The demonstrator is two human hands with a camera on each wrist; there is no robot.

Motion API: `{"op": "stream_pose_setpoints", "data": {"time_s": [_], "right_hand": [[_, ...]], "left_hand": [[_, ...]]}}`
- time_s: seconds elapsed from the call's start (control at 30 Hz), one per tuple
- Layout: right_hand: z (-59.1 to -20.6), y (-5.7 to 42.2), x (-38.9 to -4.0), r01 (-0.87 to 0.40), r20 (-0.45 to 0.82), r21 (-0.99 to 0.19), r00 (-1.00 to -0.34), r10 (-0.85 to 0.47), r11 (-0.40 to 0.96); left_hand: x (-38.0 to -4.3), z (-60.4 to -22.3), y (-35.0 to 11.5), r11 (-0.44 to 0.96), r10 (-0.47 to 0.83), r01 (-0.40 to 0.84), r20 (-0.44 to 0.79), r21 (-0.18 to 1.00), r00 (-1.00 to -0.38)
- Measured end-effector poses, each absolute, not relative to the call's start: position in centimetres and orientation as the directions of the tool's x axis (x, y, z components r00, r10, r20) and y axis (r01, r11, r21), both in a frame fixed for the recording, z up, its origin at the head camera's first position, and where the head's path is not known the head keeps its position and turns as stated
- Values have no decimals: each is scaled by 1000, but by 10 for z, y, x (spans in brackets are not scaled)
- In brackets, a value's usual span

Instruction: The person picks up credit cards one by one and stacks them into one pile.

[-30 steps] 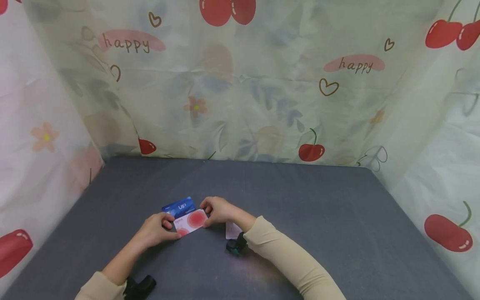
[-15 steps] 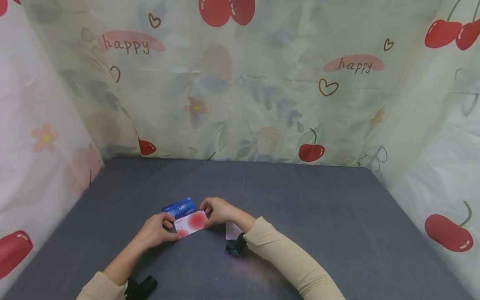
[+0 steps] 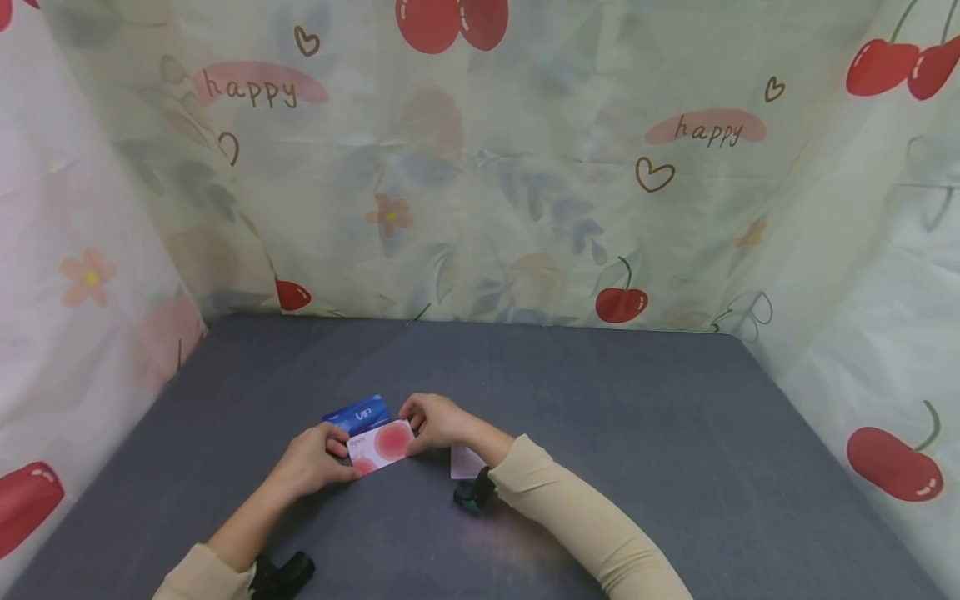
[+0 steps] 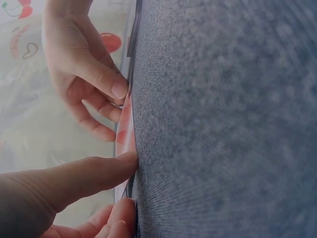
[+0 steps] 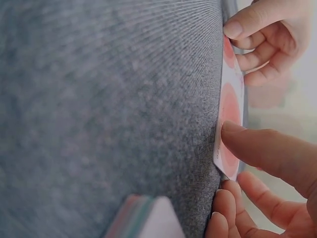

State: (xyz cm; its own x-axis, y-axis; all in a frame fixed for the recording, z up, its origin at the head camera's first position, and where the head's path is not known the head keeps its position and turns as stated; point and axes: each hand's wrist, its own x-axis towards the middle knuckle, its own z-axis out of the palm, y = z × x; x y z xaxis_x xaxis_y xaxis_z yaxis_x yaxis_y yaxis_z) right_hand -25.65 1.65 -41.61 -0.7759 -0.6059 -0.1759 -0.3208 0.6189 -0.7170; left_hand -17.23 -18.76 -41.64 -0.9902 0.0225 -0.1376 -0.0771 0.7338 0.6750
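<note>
A pink-and-white card (image 3: 381, 447) with red circles lies at a slant between the two hands, low over the dark cloth. My left hand (image 3: 313, 461) holds its left end, the thumb at the near corner and the fingers at the upper edge. At the right end, my right hand (image 3: 437, 421) pinches the card; the right wrist view shows that thumb (image 5: 267, 146) on the card's printed face. Just behind, partly covered by the pink card and left fingers, is a blue card (image 3: 358, 414) marked VIP.
A small stack of cards (image 5: 151, 218) rests on the table nearer the body, partly hidden under the right wrist in the head view. Dark grey cloth covers the table (image 3: 600, 417). Printed curtains (image 3: 480, 192) enclose the back and sides.
</note>
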Motion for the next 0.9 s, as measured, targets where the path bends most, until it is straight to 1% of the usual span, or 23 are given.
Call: {"op": "stream_pose_setpoints", "data": {"time_s": [0.17,0.43,0.67,0.9], "right_hand": [[-414,17,-255,-310,-175,-733,-775,-607,606],[-413,21,-256,-247,-192,-765,-794,-577,594],[-411,27,-254,-258,-151,-784,-802,-578,564],[-408,35,-253,-242,-130,-820,-803,-581,518]], "left_hand": [[-172,-416,-188,728,27,-67,-126,683,-992],[-173,-413,-186,696,30,-57,-108,716,-994],[-176,-410,-183,651,46,-37,-88,758,-995],[-178,-409,-179,596,59,-35,-87,802,-994]]}}
